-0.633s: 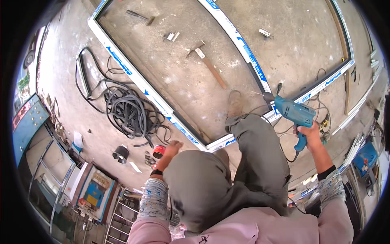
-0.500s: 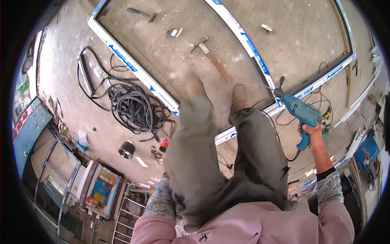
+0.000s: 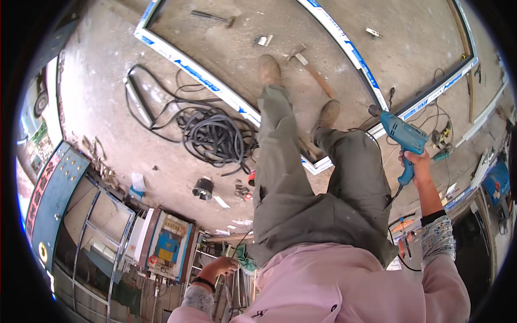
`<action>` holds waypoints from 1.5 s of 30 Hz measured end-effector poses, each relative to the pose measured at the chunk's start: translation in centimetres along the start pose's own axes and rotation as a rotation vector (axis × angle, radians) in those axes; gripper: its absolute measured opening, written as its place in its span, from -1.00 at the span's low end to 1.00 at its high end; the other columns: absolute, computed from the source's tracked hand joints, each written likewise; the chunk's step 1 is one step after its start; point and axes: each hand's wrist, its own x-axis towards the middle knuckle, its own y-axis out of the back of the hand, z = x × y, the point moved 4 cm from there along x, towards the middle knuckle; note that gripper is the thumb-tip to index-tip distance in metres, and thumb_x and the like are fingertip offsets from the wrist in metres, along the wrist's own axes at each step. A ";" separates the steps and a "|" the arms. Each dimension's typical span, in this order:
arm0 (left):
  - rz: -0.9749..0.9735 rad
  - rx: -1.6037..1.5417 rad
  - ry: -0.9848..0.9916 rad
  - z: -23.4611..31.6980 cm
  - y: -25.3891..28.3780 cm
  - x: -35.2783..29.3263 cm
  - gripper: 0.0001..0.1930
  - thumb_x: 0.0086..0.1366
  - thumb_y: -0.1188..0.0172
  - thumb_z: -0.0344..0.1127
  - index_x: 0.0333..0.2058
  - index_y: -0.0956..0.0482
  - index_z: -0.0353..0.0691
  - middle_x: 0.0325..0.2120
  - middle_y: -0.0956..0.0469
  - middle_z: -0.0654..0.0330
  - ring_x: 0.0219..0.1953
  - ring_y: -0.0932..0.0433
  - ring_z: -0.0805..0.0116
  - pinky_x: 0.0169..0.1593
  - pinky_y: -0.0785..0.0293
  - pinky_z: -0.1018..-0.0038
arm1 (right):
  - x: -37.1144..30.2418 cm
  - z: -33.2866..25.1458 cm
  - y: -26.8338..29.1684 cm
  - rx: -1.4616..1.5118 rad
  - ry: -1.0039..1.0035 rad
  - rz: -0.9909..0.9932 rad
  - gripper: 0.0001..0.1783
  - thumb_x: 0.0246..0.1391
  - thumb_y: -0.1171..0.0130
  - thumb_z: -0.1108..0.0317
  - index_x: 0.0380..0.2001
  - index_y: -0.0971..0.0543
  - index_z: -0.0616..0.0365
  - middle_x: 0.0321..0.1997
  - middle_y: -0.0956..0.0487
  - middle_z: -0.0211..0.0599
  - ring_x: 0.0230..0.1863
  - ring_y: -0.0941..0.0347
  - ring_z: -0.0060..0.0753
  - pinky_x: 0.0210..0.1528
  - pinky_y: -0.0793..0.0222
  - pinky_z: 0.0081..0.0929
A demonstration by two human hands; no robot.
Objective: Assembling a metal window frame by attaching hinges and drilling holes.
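My right hand (image 3: pixel 417 164) is wrapped round the handle of a teal corded power drill (image 3: pixel 406 134). Its dark chuck points to the upper left, over the lower rail of the large white window frame (image 3: pixel 237 102) with blue-printed film. At the lower left, my left hand (image 3: pixel 222 266) hangs beside my hip with its fingers curled. A thin dark line meets its fingertips, but what they hold is unclear. Inside the frame lie a hammer (image 3: pixel 318 78) with a wooden handle, a second dark hammer (image 3: pixel 212 17) and small metal pieces (image 3: pixel 264 40).
Black rubber strip (image 3: pixel 215 134) lies coiled left of my legs, near a black round tub (image 3: pixel 203 188). A machine with a blue panel (image 3: pixel 169 247) and a metal rack (image 3: pixel 89 231) stand at lower left. Cables (image 3: pixel 439 118) and long white profiles (image 3: pixel 482 124) are on the right.
My feet have stepped, and the frame and coil now appear farther right. My left hand has swung out into view from behind my leg. The drill stays in my right hand.
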 end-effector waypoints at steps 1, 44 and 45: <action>0.157 -0.014 -0.063 0.3 -1.3 -4.7 -0.66 0.27 -0.13 -0.34 0.01 -0.59 -0.20 -0.32 -0.59 0.22 -0.30 -0.61 0.32 -0.38 -0.52 0.40 | -0.7 -0.6 0.1 0.009 0.019 0.025 -0.62 -0.07 -0.28 0.42 -0.12 -0.51 0.22 -0.34 -0.61 -0.26 -0.43 -0.55 -0.42 -0.41 -0.47 -0.49; -0.046 0.387 -1.746 25.1 -45.4 -51.5 -0.77 0.20 -0.11 -0.61 -0.15 -0.43 -0.32 -0.31 -0.63 -0.15 -0.51 -0.66 0.24 -0.50 -0.63 0.53 | -24.8 9.0 9.0 0.455 0.049 0.265 -0.65 -0.11 -0.23 0.40 -0.18 -0.48 0.22 -0.41 -0.55 -0.26 -0.47 -0.50 -0.40 -0.43 -0.43 -0.48; -0.074 0.501 -1.652 27.0 -46.9 -51.1 -0.79 0.22 -0.14 -0.58 -0.17 -0.42 -0.24 -0.34 -0.64 -0.08 -0.48 -0.68 0.28 -0.54 -0.55 0.60 | -25.0 7.7 7.9 0.472 0.033 0.286 -0.65 -0.11 -0.23 0.40 -0.18 -0.48 0.22 -0.41 -0.55 -0.26 -0.47 -0.50 -0.40 -0.43 -0.43 -0.48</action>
